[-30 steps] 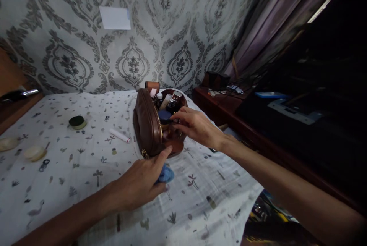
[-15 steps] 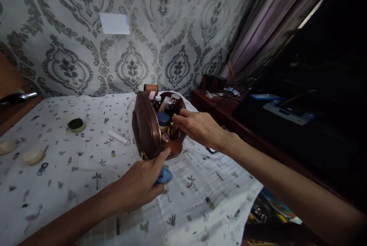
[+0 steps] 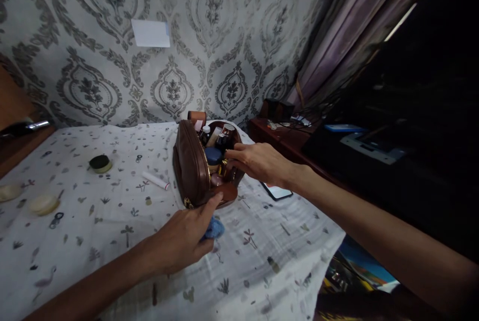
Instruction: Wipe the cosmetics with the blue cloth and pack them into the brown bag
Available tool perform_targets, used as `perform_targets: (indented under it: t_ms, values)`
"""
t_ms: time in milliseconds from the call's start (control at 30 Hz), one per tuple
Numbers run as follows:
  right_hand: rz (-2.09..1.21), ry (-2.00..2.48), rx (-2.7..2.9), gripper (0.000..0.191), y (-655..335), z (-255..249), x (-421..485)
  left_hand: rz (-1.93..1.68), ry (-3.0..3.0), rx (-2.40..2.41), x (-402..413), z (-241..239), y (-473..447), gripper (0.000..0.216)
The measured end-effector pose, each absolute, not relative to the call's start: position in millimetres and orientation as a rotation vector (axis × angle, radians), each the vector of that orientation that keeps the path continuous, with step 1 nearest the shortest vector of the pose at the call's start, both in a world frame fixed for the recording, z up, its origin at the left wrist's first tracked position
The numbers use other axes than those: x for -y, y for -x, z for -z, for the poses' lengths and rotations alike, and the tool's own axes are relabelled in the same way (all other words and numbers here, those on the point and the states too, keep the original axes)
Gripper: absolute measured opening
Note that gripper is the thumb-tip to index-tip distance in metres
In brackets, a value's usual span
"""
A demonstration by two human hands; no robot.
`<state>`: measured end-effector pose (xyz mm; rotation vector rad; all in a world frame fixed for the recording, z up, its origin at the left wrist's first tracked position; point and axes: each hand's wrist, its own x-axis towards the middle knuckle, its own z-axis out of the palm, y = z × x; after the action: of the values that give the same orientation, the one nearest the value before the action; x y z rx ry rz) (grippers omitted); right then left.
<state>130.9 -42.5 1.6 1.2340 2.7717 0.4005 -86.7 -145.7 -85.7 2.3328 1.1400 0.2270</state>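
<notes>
A brown cosmetic bag [image 3: 189, 166] stands unzipped on the patterned cloth. Inside are a round jar with a dark blue lid [image 3: 213, 155], a white-capped bottle [image 3: 206, 130], a clear-capped bottle [image 3: 228, 130] and other small items. My right hand [image 3: 260, 161] has its fingers closed at the bag's right rim, beside gold-coloured metal; the fingertips are partly hidden. My left hand [image 3: 183, 239] is closed round a blue cloth [image 3: 214, 228], most of it covered by the palm. Its extended finger touches the brown front end of the bag.
Left of the bag lie a white tube [image 3: 155, 180], a dark-topped round tin [image 3: 100, 163] and a pale round container [image 3: 44, 204]. A brown cylindrical case [image 3: 196, 116] stands behind the bag. Below my right forearm lies a phone [image 3: 277, 191], near a dark red wooden surface [image 3: 279, 135].
My right hand has shifted slightly at the bag's rim, and more of the phone shows under the wrist. My left hand, the blue cloth and the bag stay almost in place.
</notes>
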Motion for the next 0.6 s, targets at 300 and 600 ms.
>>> perform_targets:
  t_ms: [300,600]
  values:
    - [-0.164,-1.214,-2.877,0.019,-126.1,-8.7,32.2,-0.194,-2.350,-1.167,143.6,83.3,87.4,0.084]
    - [-0.130,-1.270,-2.923,0.022,-125.5,-2.1,34.0,-0.199,-2.374,-1.139,142.3,83.8,89.3,0.084]
